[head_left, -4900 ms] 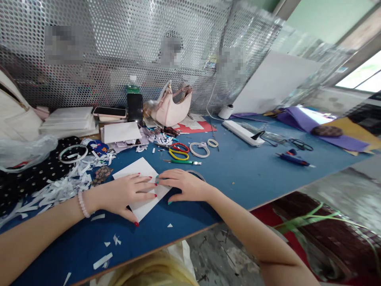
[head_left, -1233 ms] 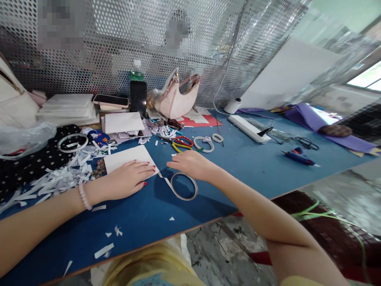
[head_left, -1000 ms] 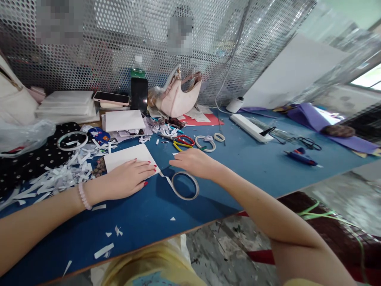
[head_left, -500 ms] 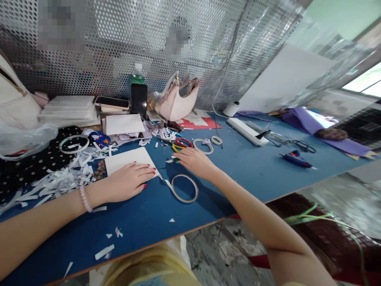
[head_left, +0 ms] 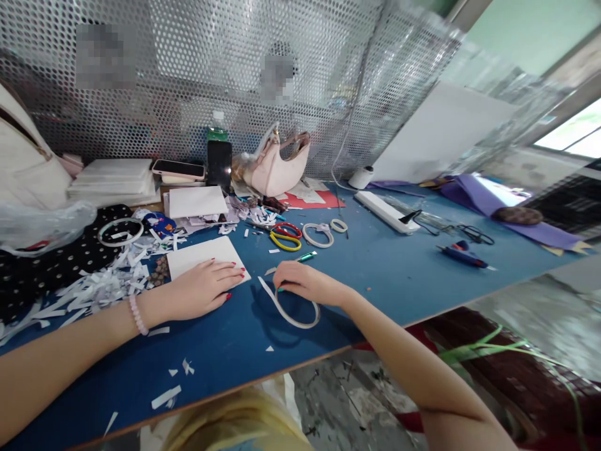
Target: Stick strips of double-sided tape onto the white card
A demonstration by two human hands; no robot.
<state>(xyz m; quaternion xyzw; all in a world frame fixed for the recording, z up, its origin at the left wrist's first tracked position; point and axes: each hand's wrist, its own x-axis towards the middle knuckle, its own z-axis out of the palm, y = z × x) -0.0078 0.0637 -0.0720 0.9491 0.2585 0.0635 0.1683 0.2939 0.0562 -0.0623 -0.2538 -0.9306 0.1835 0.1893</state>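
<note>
My left hand [head_left: 209, 288] lies flat, fingers stretched out, over the lower right part of a white sheet [head_left: 206, 254]. My right hand [head_left: 300, 282] pinches the upper rim of a roll of white tape [head_left: 303, 324], lifting it off the blue table and tilting it. The roll's loose end sticks up to the left, apart from the sheet. A green utility knife [head_left: 307, 256] lies just beyond my right hand, partly hidden by it. Farther back, scissors [head_left: 285, 241] with red and yellow handles rest on the table.
Paper scraps [head_left: 107, 288] are heaped at left beside a polka-dot black cloth [head_left: 28, 269]. Two other tape rolls [head_left: 318, 235] sit beyond the scissors. A pink bag [head_left: 282, 166], phone [head_left: 219, 164] and stacked white sheets [head_left: 113, 178] stand at the back. Blue-handled pliers [head_left: 464, 254] lie to the right.
My right hand has left the knife on the table and taken hold of the tape roll, raising it. The tape's end has parted from the sheet's edge. My left hand stays put.
</note>
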